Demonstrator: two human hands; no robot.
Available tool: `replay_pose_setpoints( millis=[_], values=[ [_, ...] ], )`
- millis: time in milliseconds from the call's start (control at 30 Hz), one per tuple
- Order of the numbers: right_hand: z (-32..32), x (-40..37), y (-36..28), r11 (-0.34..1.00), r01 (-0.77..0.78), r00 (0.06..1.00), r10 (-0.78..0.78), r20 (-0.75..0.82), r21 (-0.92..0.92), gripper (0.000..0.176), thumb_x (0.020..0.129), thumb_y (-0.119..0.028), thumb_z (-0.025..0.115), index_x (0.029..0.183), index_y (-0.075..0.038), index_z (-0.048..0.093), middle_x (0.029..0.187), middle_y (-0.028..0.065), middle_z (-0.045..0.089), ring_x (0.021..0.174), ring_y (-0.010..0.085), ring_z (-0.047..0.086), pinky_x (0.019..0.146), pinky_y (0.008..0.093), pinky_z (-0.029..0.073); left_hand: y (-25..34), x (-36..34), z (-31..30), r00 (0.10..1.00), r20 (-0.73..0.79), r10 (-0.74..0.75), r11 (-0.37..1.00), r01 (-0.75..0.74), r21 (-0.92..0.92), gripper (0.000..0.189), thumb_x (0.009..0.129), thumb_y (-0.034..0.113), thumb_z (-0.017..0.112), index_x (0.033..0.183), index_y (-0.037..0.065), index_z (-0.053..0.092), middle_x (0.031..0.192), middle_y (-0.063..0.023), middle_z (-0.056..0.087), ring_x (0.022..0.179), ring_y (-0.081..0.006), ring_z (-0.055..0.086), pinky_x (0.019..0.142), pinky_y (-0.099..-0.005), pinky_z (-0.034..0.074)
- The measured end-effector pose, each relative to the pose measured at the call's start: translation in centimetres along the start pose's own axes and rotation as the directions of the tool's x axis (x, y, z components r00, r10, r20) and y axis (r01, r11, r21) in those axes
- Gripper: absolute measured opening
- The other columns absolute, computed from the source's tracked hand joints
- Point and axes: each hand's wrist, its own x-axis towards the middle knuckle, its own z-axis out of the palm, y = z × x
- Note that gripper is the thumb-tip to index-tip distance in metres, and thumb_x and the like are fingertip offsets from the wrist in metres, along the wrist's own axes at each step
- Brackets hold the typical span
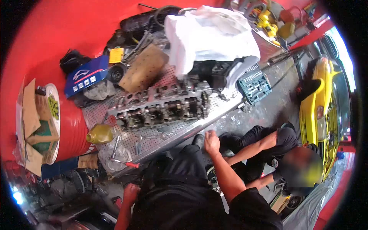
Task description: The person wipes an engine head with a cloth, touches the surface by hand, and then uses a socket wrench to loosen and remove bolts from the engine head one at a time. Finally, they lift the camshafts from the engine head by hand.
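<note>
Along the perforated metal tabletop [176, 138] I have a cylinder head [161, 109] lying lengthwise near the front edge, its valve-train parts exposed on the upper side. The right hand [211, 142] is nearest to it, out over the gap just in front of the tabletop and apart from the metal. I see that grip folded into a fist; whatever the palm may hide, I cannot tell. The left hand [131, 193] hangs low beside the dark clothing, well apart from the cylinder head, and its fingers show too poorly for me to tell whether that grip is spread or pressed together.

Between the left hand and the tabletop's near corner I make out a red-handled tool [132, 165] lying across a clear plastic bag [111, 153], with an olive-yellow jug [100, 134] just beyond. Behind the cylinder head I see a brown sheet [145, 68], a blue box [86, 76] and a white cloth [211, 34] draped over a dark bulk. An open socket set [253, 87] sits at the tabletop's right side. Over on my right, another person [285, 140] in dark clothes is low down, near a yellow car [320, 99].
</note>
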Motion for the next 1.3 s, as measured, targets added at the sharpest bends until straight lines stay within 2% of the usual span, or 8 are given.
replay_pose_setpoints(
  millis=[167, 267, 367, 500, 700, 933, 1167, 1300],
  values=[
    [-1.6, 5.7, 2.9, 0.985, 0.127, 0.987, -0.113, -0.116, 0.114, 0.024, 0.092, -0.02, 0.054, 0.107, -0.001, 0.056, 0.101, 0.0219, 0.061, 0.097, 0.0413, 0.058, 0.084, 0.0486, 0.046, -5.4, 0.8, 3.2, 0.948, -0.196, -0.251, 0.95, 0.28, 0.137, 0.027, 0.085, 0.022, 0.063, 0.074, -0.001, 0.054, 0.067, -0.0188, 0.056, 0.062, -0.0364, 0.054, 0.062, -0.046, 0.042],
    [-2.5, 9.2, 3.5, 0.958, 0.271, 0.958, -0.259, -0.122, 0.095, 0.024, 0.088, -0.016, 0.059, 0.107, -0.002, 0.057, 0.097, 0.0201, 0.06, 0.096, 0.0399, 0.056, 0.084, 0.0483, 0.046, 3.0, 1.2, 5.0, 0.922, -0.375, -0.093, 0.885, 0.249, 0.392, 0.03, 0.086, 0.023, 0.063, 0.071, -0.001, 0.053, 0.058, -0.0182, 0.053, 0.056, -0.037, 0.051, 0.058, -0.0472, 0.041],
    [-2.5, 11.9, 2.9, 0.916, 0.392, 0.919, -0.387, -0.066, 0.085, 0.026, 0.082, -0.016, 0.064, 0.105, -0.003, 0.059, 0.098, 0.017, 0.06, 0.096, 0.0372, 0.054, 0.084, 0.0463, 0.045, 6.7, 0.6, 7.1, 0.863, -0.238, -0.446, 0.881, 0.471, 0.056, 0.031, 0.087, 0.024, 0.063, 0.069, 0.001, 0.054, 0.057, -0.0199, 0.052, 0.053, -0.0381, 0.048, 0.055, -0.0454, 0.041],
    [-2.8, 13.7, 1.5, 0.86, 0.51, 0.86, -0.509, 0.039, -0.023, 0.023, 0.08, -0.016, 0.066, 0.101, -0.008, 0.064, 0.102, 0.0142, 0.06, 0.097, 0.0351, 0.053, 0.085, 0.0461, 0.042, 6.9, -1.0, 10.4, 0.995, 0.021, -0.096, 0.699, 0.052, 0.713, 0.032, 0.09, 0.027, 0.061, 0.068, 0.006, 0.054, 0.07, -0.0171, 0.06, 0.067, -0.034, 0.059, 0.062, -0.0435, 0.046],
    [-2.7, 14.2, 1.8, 0.762, 0.647, 0.762, -0.643, 0.077, -0.036, 0.024, 0.075, -0.014, 0.068, 0.098, -0.009, 0.064, 0.106, 0.0132, 0.055, 0.103, 0.0347, 0.05, 0.089, 0.0465, 0.039, 11.1, -4.0, 12.7, 0.995, 0.044, -0.084, 0.761, 0.036, 0.647, 0.024, 0.088, 0.029, 0.058, 0.084, 0.006, 0.06, 0.082, -0.0173, 0.062, 0.077, -0.0343, 0.062, 0.069, -0.0466, 0.048],
    [-0.1, 7.6, 2.8, 0.937, 0.155, 0.932, -0.244, 0.269, 0.312, 0.038, 0.083, -0.02, 0.069, 0.114, -0.002, 0.056, 0.101, 0.0199, 0.059, 0.087, 0.0346, 0.059, 0.081, 0.0416, 0.048, 15.1, -5.5, 15.3, 0.828, -0.199, -0.523, 0.823, 0.552, 0.135, 0.03, 0.089, 0.033, 0.061, 0.104, 0.007, 0.062, 0.097, -0.0155, 0.064, 0.093, -0.033, 0.063, 0.079, -0.0418, 0.05],
    [4.7, 7.2, -1.0, 0.906, -0.006, 0.999, 0.02, -0.029, 0.423, 0.057, 0.076, -0.022, 0.076, 0.123, -0.004, 0.05, 0.094, 0.0205, 0.066, 0.086, 0.039, 0.063, 0.079, 0.0424, 0.048, 11.2, -4.6, 14.5, 0.848, -0.147, -0.509, 0.835, 0.528, 0.153, 0.034, 0.092, 0.038, 0.056, 0.102, 0.006, 0.064, 0.097, -0.0164, 0.067, 0.094, -0.0307, 0.065, 0.08, -0.0409, 0.049],
    [5.7, 7.5, -1.5, 0.939, -0.058, 0.99, 0.097, -0.099, 0.339, 0.036, 0.075, -0.019, 0.075, 0.101, -0.001, 0.058, 0.082, 0.0195, 0.065, 0.079, 0.0408, 0.062, 0.072, 0.046, 0.047, 10.3, -3.9, 12.0, 0.861, -0.154, -0.485, 0.851, 0.505, 0.145, 0.037, 0.091, 0.04, 0.057, 0.104, 0.006, 0.063, 0.095, -0.0196, 0.067, 0.093, -0.0339, 0.065, 0.08, -0.0421, 0.05]
  ],
)
